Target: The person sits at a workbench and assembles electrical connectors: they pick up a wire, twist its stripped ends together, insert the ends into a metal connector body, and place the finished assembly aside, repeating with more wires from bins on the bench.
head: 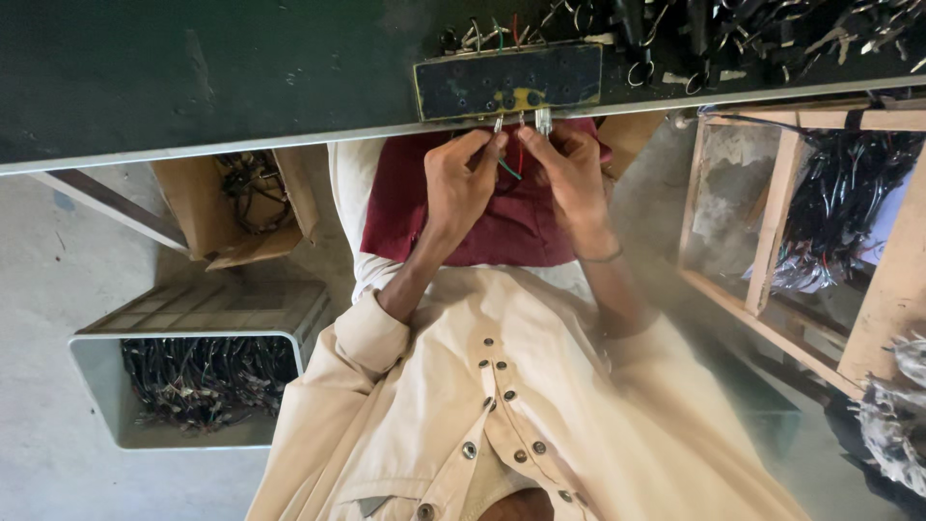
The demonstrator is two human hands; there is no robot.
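Plastic crate: at far left on the concrete floor I see a pale, open-topped crate, filled with a tangle of dark wires and small connectors.
Cardboard box: just beyond the crate, under the bench edge, an open brown box with a coil of dark wire inside.
Workbench: a dark green top with a pale edge runs across the upper view.
Jig block: a dark rectangular block with holes and a worn yellow patch sits on the bench edge, directly above both hands.
Left hand: I read it as raised to the bench edge, fingers curled and pinched on the red and green wires, forearm bare, cream sleeve pushed back.
Right hand: close beside the left, nearly touching, fingertips closed on a small metal terminal at the block's lower edge; a thin band circles the wrist.
Wooden rack: at right, a bare timber frame holding bundles of dark wire harnesses.
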